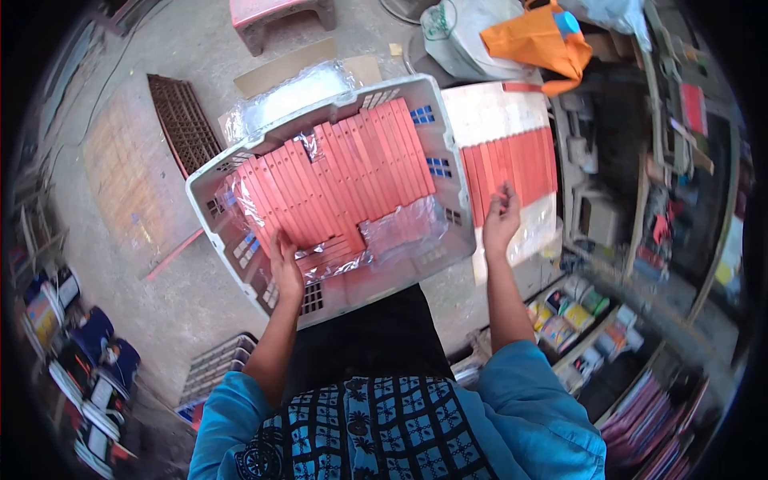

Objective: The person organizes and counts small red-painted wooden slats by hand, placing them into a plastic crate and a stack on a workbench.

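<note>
A grey plastic crate [448, 136] lined with clear plastic sits in front of me, filled with rows of red flat bars [352, 176]. My left hand [286, 268] rests inside the crate's near left part, palm down on the red bars. My right hand [501, 220] hovers just right of the crate, fingers loosely curled and apart, holding nothing I can see. It is close to a second row of red bars [516, 164] lying on a white plastic-covered surface [488, 112].
An orange bag [538, 42] and a white bag [456, 28] lie beyond the crate. A brown grating [184, 120] and cardboard [280, 68] lie on the concrete floor at left. Shelves with small boxes [576, 308] stand at right. Another crate [212, 368] is by my left elbow.
</note>
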The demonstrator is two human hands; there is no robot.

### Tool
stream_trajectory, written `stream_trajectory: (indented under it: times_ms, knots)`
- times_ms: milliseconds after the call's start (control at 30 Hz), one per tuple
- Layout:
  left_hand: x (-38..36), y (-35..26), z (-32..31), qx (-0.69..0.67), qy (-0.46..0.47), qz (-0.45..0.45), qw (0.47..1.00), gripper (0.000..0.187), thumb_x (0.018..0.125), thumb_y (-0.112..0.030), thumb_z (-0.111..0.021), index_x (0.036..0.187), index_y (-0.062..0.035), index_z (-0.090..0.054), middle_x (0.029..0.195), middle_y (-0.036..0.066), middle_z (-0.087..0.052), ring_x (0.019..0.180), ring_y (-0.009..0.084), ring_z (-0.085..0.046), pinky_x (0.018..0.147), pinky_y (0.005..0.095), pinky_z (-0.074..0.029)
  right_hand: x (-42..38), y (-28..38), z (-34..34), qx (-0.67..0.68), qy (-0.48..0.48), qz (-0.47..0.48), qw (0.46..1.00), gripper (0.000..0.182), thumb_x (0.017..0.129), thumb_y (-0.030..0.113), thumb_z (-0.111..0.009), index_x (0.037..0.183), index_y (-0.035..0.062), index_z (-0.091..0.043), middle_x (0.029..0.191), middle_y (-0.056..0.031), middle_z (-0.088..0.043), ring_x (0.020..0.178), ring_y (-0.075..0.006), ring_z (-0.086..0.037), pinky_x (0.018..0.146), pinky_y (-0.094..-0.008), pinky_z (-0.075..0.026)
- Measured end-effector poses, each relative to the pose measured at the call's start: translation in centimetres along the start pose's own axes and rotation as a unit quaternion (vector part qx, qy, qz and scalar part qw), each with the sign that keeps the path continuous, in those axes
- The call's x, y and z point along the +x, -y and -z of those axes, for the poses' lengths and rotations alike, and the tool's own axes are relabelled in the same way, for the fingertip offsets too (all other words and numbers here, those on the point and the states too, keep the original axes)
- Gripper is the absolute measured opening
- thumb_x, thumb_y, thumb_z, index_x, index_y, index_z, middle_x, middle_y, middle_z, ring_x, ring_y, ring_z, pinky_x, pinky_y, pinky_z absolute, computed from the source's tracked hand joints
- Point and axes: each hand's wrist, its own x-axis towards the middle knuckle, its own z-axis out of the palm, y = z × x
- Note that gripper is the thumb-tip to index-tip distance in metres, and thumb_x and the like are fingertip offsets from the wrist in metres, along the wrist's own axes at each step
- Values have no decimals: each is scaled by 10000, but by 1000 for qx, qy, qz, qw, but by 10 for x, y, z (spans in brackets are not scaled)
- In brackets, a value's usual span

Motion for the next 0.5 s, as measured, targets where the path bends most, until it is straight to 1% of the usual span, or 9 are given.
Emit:
stream_trajectory:
  times_ms: [67,100,133,200,233,267,333,400,500]
  knots:
    - [-40,-32,-27,12,-5,70,997,496,861,-112,-468,1333,-16,-351,1320,164,-420,1159,245,-443,986,333,-333,69,-16,-1,-126,49,61,989,404,807,33,-495,1209,-11,-485,1130,-201,-526,940,-271,-552,740,-322,-470]
    - [-52,-10,-39,86,-26,7,996,488,841,-66,-457,1317,-7,-369,1282,151,-455,1089,227,-485,958,332,-363,103,-37,-7,-182,53,152,970,425,796,39,-501,1219,-6,-474,1158,-215,-504,1005,-306,-520,796,-352,-458]
    - [-63,7,-53,63,-34,13,997,483,824,-46,-455,1301,-3,-391,1262,154,-473,1085,231,-493,958,332,-363,135,-60,-17,-232,51,238,942,447,786,46,-507,1228,0,-464,1187,-228,-481,1070,-341,-489,853,-382,-447]
    - [-80,31,-73,59,-31,21,998,483,790,-14,-458,1271,3,-431,1229,160,-502,1088,232,-499,958,327,-361,194,-85,-34,-272,102,262,920,516,779,68,-523,1281,32,-407,1277,-226,-401,1159,-370,-419,945,-412,-399]
    - [-85,38,-82,72,-19,24,997,485,772,-2,-463,1257,6,-449,1215,164,-511,1095,230,-498,959,321,-359,217,-89,-40,-298,132,253,911,559,774,77,-535,1307,49,-371,1314,-215,-363,1172,-369,-408,956,-410,-396]
    - [-89,32,-95,50,-37,39,997,437,776,-61,-480,1206,14,-501,1138,180,-565,1060,234,-534,930,307,-384,238,-92,-45,-328,161,246,898,603,768,86,-547,1333,65,-334,1351,-204,-324,1185,-367,-396,967,-408,-393]
    - [-92,43,-104,71,-28,91,993,413,781,-110,-481,1170,22,-525,1051,177,-606,999,232,-569,891,303,-413,277,-102,-61,-351,165,265,883,658,755,92,-561,1356,94,-294,1387,-186,-282,1206,-358,-378,966,-415,-394]
    - [-94,39,-112,101,-14,115,988,398,795,-187,-476,1117,31,-559,910,163,-657,891,227,-616,818,302,-455,304,-100,-75,-343,149,278,885,633,757,66,-519,1350,111,-303,1394,-158,-293,1231,-337,-360,951,-431,-399]
    - [-95,39,-110,132,-11,129,983,387,803,-175,-469,1118,31,-558,892,151,-660,882,210,-614,808,296,-455,336,-115,-97,-349,160,300,873,584,774,54,-472,1338,109,-327,1387,-120,-322,1226,-327,-368,966,-414,-384]
